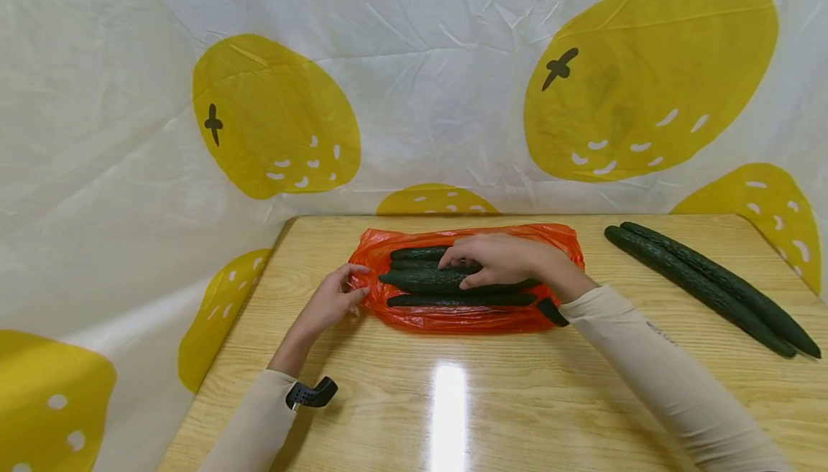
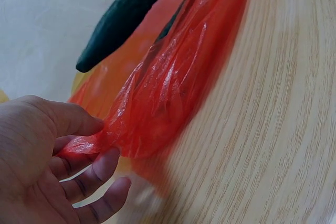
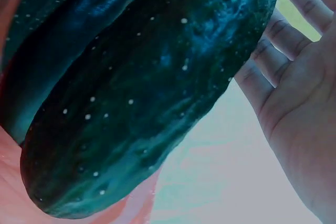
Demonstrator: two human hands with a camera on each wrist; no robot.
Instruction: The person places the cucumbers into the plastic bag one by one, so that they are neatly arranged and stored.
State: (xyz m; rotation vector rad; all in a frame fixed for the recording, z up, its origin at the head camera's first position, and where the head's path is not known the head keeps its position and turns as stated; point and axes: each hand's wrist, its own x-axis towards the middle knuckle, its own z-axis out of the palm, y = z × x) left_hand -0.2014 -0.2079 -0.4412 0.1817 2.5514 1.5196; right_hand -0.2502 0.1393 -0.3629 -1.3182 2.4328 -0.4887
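Fingers of the left hand [image 1: 330, 299], on the head feed I monitor, pinch the left end of the open red plastic bag [image 1: 453, 322]; thumb and fingers of the right hand [image 1: 498, 256] grip a cucumber [image 1: 414, 283] among other cucumbers [image 1: 462, 301] in the bag. Two further cucumbers [image 1: 695, 287] lie side by side on the wood-grain table [image 1: 382, 400], right of it. Left wrist: I record the bag's gathered edge clamped, remaining fingers apart. Right wrist: fingers slightly spread against the gripped cucumber, tips hidden.
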